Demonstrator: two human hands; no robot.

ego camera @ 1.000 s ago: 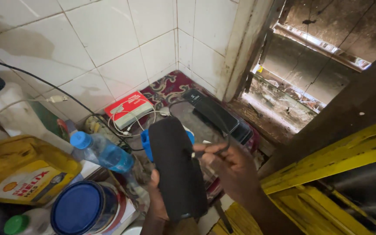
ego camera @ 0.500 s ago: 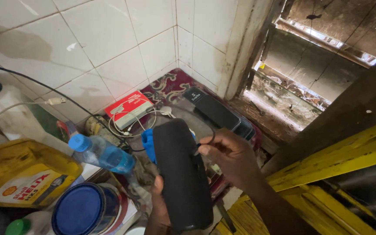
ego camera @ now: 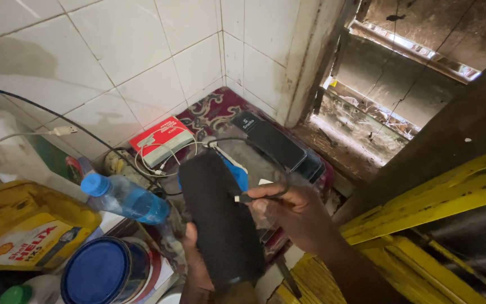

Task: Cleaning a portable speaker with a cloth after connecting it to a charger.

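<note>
Speaker [ego camera: 220,222] gripped from below, cable plug [ego camera: 244,197] at its side, bottle [ego camera: 124,198] close left

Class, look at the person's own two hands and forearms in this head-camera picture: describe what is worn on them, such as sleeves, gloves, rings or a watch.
Both hands are bare, with no gloves. The right hand shows no ring, and its forearm shows no sleeve, watch or bracelet down to the picture's edge. The left hand is mostly hidden behind a dark cylinder; the part that shows has no glove or sleeve.
</note>
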